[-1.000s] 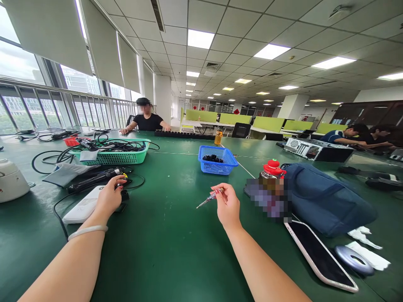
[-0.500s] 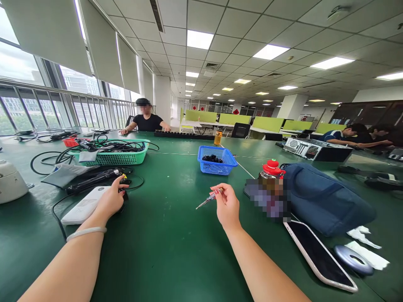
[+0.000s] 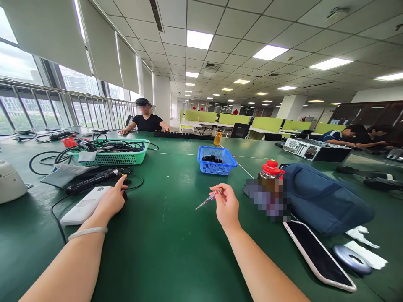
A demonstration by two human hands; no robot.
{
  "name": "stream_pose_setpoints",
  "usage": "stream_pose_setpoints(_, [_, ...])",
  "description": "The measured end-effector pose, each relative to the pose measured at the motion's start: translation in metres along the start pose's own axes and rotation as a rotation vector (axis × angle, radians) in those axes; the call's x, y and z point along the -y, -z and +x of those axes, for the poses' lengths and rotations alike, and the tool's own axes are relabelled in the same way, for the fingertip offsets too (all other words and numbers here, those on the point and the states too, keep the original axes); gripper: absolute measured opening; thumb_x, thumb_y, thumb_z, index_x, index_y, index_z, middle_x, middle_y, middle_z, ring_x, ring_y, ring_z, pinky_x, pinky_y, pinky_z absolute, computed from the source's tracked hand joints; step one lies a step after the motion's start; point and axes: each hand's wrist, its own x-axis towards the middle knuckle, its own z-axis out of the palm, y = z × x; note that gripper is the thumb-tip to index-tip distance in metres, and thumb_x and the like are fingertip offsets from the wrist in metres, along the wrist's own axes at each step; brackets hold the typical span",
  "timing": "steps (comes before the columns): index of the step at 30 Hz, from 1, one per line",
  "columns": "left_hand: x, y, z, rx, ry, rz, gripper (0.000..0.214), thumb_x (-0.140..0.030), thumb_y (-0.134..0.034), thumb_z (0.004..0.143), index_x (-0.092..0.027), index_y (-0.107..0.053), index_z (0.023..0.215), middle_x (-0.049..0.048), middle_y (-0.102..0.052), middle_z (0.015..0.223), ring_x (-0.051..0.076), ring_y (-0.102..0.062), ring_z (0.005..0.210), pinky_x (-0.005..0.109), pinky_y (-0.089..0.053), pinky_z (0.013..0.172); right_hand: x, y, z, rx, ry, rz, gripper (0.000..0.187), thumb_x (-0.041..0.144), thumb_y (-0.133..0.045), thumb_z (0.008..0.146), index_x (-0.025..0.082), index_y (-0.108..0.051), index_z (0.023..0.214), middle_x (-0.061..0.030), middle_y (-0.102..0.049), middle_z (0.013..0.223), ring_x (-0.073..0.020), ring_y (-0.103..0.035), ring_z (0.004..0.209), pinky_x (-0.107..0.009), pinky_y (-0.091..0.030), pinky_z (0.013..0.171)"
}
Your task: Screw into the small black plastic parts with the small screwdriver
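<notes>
My right hand [image 3: 227, 206] pinches a small screwdriver [image 3: 206, 202] with a clear handle. Its thin metal tip points down and to the left, above the green table [image 3: 176, 251]. On the left, my left hand [image 3: 113, 197] is at the end of a white power bank [image 3: 85, 206], its index finger stretched forward and the others partly bent. A black object [image 3: 125, 196] shows beside and under that hand; most of it is hidden. Just beyond the fingertips lies a black rod-shaped device [image 3: 94, 180] with a cable.
A blue basket [image 3: 217, 168] of small black parts stands ahead, and a green basket [image 3: 122, 158] of cables to the left. At right are a jar with a red lid [image 3: 271, 167], a navy bag [image 3: 327, 197] and a phone [image 3: 319, 251]. Other people sit farther off.
The fingers of my left hand have drawn slightly closer together, the index finger still stretched out. My right hand and the screwdriver have hardly moved.
</notes>
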Motion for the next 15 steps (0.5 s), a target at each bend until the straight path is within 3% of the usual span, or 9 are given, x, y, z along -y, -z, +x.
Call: stream_pose_setpoints(15, [0.0020,-0.0023,-0.0001,-0.021,-0.020,0.007,0.085,-0.008,-0.040,0.066,-0.018,-0.024,0.148,0.0099,-0.068,0.114,0.025,-0.065,0.098,0.033,-0.045,0.091,0.0003,-0.0002,-0.0002,0.001,-0.001,0.013,0.013,0.033,-0.052,0.089,0.021,-0.055,0.092,-0.0061,-0.068,0.090,-0.0183,-0.068,0.074,-0.036,-0.057,0.072])
